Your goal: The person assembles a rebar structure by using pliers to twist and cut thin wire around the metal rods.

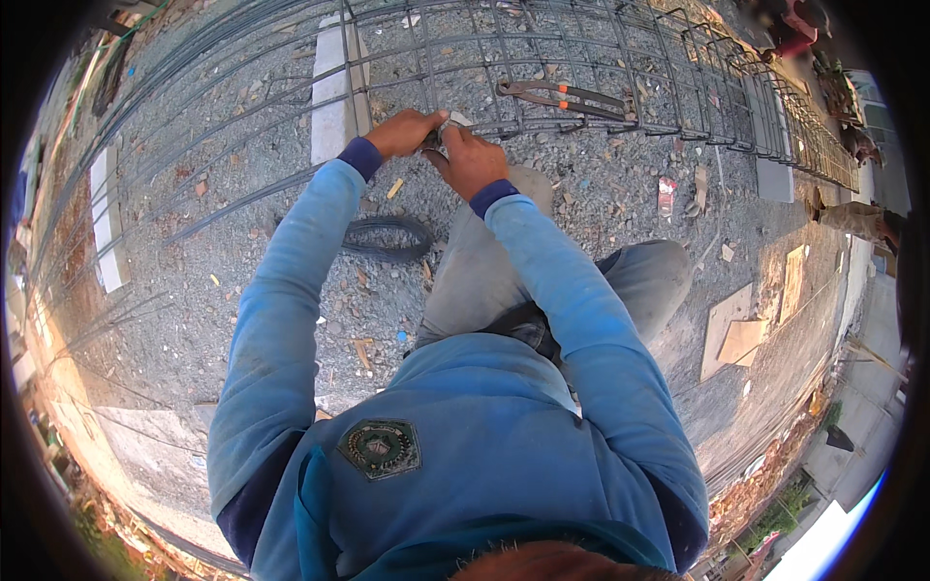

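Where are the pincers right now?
In the head view, the pincers are at upper right of centre, by the steel bars, above and right of the right hand.

The thing between the left hand [402,134] and right hand [472,163] is too small to tell. The left sleeve [281,281] hides part of the wire coil [407,253]. The top edge crops the steel cage [625,70]; another person [796,31] is blurred.

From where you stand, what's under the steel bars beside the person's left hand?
Grey gravel and a pale slab show between the steel bars near the left hand. Whatever lies directly beneath the slab is covered, so I can't tell what is there.
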Motion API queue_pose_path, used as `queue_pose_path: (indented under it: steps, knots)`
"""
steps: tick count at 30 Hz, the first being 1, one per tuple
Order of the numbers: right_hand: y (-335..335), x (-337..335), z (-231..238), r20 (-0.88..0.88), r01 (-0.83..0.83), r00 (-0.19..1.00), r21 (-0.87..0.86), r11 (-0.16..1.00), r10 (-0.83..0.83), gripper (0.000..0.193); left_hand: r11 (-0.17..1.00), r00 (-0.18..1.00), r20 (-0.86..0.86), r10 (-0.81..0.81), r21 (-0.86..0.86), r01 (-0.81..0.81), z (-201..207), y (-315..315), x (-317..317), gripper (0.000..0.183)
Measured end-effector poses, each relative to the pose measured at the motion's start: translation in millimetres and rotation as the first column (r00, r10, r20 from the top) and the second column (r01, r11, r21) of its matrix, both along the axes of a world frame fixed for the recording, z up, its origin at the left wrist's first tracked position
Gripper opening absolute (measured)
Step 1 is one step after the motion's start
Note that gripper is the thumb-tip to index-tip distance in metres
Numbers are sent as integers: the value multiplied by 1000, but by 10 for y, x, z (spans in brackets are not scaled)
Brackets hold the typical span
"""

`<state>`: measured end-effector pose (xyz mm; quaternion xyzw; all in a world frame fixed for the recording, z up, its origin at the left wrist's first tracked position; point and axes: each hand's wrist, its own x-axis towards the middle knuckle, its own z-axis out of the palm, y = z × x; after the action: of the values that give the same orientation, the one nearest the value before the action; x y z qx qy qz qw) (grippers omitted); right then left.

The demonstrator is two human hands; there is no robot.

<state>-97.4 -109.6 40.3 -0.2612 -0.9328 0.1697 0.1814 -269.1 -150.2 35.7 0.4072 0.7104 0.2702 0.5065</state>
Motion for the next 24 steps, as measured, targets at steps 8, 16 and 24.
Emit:
queue_pose_path:
  steps: [8, 16, 24]
  knots:
    - [1, 26, 37, -16, 83, 996, -49, 995, -84, 21, 1000, 985, 172, 25, -17, -23, -70, 36, 4, 60]
    - [-188, 203, 197, -95, 182, 973, -244, 952, -211, 16, 997, 953, 293, 79, -45, -69, 15, -20, -28, 31]
    - [-528, 193, -124, -21, 235, 965, -386, 892, -263, 6, 995, 972, 227, -54, -71, 72, 293, -33, 13, 29]
